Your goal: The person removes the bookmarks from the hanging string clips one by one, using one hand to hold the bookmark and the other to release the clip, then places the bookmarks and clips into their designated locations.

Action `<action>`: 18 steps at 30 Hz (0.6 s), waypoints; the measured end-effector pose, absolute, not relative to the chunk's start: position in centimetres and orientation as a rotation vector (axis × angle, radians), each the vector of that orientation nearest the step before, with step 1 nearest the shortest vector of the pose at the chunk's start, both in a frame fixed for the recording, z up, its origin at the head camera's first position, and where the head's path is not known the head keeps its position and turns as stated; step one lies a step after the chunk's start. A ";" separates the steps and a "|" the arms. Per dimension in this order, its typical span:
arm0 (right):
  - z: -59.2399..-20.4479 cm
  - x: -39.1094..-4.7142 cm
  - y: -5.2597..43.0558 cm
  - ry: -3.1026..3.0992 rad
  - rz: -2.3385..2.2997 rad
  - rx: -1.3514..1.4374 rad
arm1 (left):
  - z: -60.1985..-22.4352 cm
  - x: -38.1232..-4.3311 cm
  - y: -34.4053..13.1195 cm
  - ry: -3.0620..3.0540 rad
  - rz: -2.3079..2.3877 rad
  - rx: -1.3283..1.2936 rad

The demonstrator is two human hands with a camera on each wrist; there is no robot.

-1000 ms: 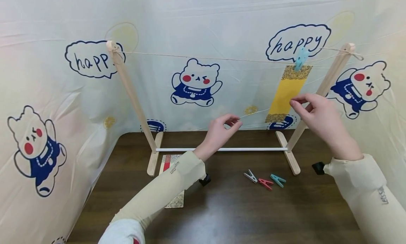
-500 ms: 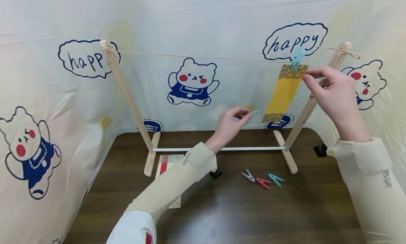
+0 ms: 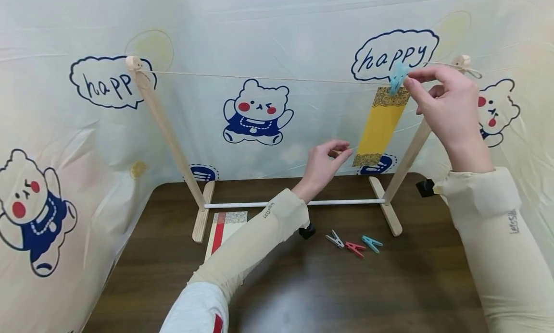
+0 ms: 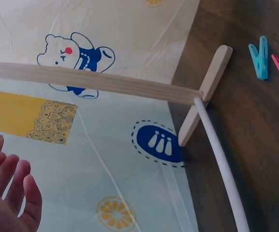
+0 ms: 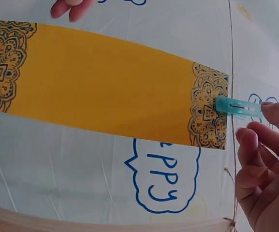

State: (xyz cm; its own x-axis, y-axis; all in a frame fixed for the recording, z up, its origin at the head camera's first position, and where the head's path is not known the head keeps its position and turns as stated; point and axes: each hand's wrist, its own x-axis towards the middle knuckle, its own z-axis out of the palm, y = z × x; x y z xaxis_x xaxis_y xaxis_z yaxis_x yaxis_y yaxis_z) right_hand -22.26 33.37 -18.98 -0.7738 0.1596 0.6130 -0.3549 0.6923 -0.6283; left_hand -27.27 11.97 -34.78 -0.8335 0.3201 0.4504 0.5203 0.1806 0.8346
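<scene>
A yellow paper card (image 3: 381, 127) with dark lace-pattern ends hangs from a string (image 3: 259, 77) by a light-blue clothespin (image 3: 397, 78). My right hand (image 3: 450, 102) is at the clothespin; in the right wrist view its fingertips meet the handle end of the clothespin (image 5: 238, 107), partly covering it. My left hand (image 3: 324, 164) hovers left of the card's lower end, fingers loosely bent, holding nothing. The left wrist view shows the card's lower end (image 4: 52, 121) apart from the left fingers (image 4: 13, 186).
The string runs between two wooden posts (image 3: 166, 136) joined low by a white rod (image 3: 235, 205). Grey (image 3: 334, 239), red (image 3: 355, 249) and blue clothespins (image 3: 371, 243) lie on the dark table (image 3: 346, 294). A patterned card (image 3: 225, 227) lies partly under my left forearm. A printed sheet stands behind.
My right hand has risen from beside the card's middle to the clothespin at its top. My left hand has shifted right and slightly up, nearer the card's lower end.
</scene>
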 end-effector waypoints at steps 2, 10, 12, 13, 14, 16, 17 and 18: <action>-18.9 -22.4 33.2 -2.256 1.022 0.135 | -34.8 -27.2 12.2 -2.290 -1.738 -0.809; -18.7 -23.0 33.0 -2.261 1.105 0.083 | -34.5 -27.1 13.4 -2.320 -1.753 -0.815; -18.7 -23.2 33.0 -2.261 1.121 0.105 | -34.4 -27.1 13.7 -2.316 -1.753 -0.824; -18.7 -23.2 33.0 -2.261 1.129 0.119 | -34.4 -27.1 13.8 -2.314 -1.751 -0.827; -18.7 -23.3 32.9 -2.259 1.142 0.135 | -34.3 -27.2 13.9 -2.313 -1.754 -0.829; -18.8 -23.4 32.9 -2.254 1.174 0.161 | -34.3 -27.2 14.0 -2.305 -1.775 -0.835; -18.8 -23.5 32.9 -2.251 1.190 0.170 | -34.2 -27.3 14.1 -2.299 -1.787 -0.838; -18.8 -23.6 32.9 -2.251 1.206 0.173 | -34.2 -27.3 14.1 -2.295 -1.793 -0.841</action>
State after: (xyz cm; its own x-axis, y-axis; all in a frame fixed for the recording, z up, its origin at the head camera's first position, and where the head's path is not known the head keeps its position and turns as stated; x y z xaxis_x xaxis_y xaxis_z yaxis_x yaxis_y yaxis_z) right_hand -23.55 32.89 -18.81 -0.8268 0.1496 0.5422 -0.3684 0.5844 -0.7231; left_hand -27.29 14.14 -34.15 -0.8404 0.3537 0.4105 0.4839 0.1488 0.8624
